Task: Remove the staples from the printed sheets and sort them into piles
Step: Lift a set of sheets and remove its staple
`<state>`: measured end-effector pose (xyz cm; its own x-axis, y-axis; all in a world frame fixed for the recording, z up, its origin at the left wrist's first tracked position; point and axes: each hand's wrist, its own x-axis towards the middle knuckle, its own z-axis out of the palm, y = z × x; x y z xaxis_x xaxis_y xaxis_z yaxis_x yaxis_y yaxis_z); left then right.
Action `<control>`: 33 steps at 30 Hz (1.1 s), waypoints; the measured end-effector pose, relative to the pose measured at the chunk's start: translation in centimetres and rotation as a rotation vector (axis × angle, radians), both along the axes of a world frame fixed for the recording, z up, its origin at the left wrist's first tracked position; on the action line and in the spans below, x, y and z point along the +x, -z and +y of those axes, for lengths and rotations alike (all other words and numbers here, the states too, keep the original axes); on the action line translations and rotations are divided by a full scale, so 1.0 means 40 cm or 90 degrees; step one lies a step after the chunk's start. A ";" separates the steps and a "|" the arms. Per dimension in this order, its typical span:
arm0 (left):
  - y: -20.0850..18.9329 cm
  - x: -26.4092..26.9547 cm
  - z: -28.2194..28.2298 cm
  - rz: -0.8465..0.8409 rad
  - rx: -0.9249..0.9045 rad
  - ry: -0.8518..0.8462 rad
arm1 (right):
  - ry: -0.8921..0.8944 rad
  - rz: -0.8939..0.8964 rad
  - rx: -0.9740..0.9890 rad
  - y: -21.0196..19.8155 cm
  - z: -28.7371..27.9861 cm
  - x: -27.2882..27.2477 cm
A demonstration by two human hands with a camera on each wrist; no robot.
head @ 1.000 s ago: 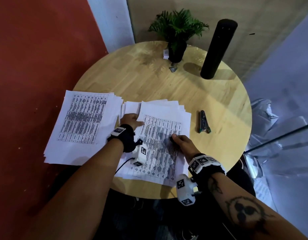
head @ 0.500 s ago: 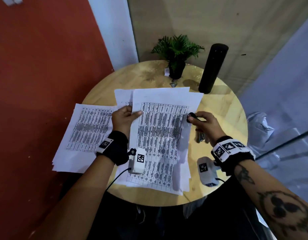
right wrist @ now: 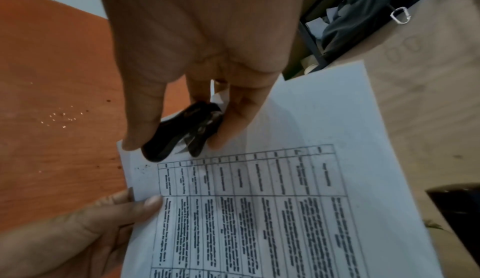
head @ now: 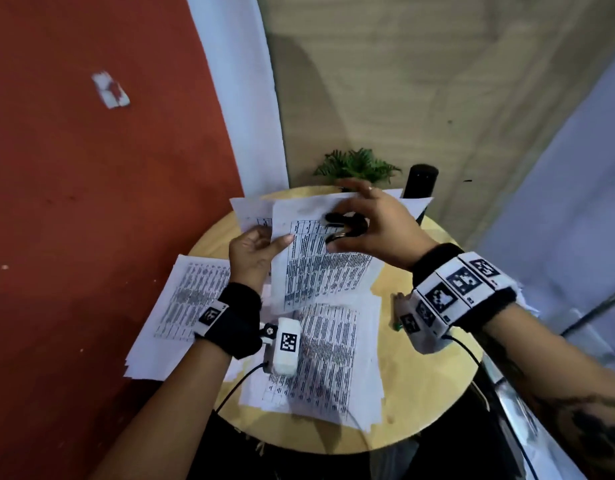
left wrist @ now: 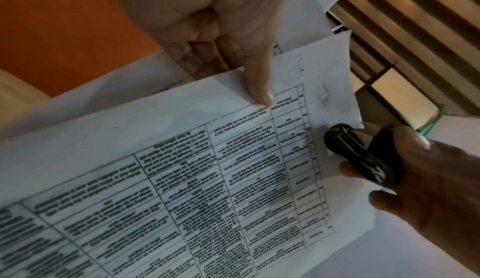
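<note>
My left hand point(head: 264, 245) holds a set of printed sheets point(head: 319, 271) up over the round table, thumb point(left wrist: 257, 81) on the front page and fingers behind. The right hand point(head: 337, 233) pinches a black staple remover point(head: 345, 225) between thumb and fingers. Its tip is at the sheets' top left corner, above the printed grid. Seen from the wrists, the staple remover point(left wrist: 358, 155) point(right wrist: 182, 132) lies on the page margin. I cannot make out a staple under it.
One pile of printed sheets point(head: 184, 296) lies at the table's left edge, overhanging it. Another pile point(head: 326, 358) lies mid-table under my hands. A potted plant point(head: 358, 166) and a tall black cylinder point(head: 422, 181) stand at the back of the wooden table point(head: 420, 393). Small metal bits point(right wrist: 59, 118) glint on the red floor.
Both hands lifted the top set off the middle pile. The right hand carried the staple remover from the sheets' right edge to their top left corner.
</note>
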<state>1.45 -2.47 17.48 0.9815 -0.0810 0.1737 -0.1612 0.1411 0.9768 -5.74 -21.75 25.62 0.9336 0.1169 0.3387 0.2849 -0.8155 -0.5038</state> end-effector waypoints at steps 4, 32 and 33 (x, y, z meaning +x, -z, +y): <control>-0.054 -0.025 0.012 -0.030 0.005 0.016 | -0.010 -0.023 -0.012 -0.060 0.023 -0.010; -0.493 -0.139 0.091 -0.455 0.572 -0.051 | -0.020 -0.099 0.040 -0.276 0.077 -0.136; -0.497 -0.130 0.092 -0.436 0.584 -0.023 | -0.020 -0.102 0.041 -0.277 0.078 -0.136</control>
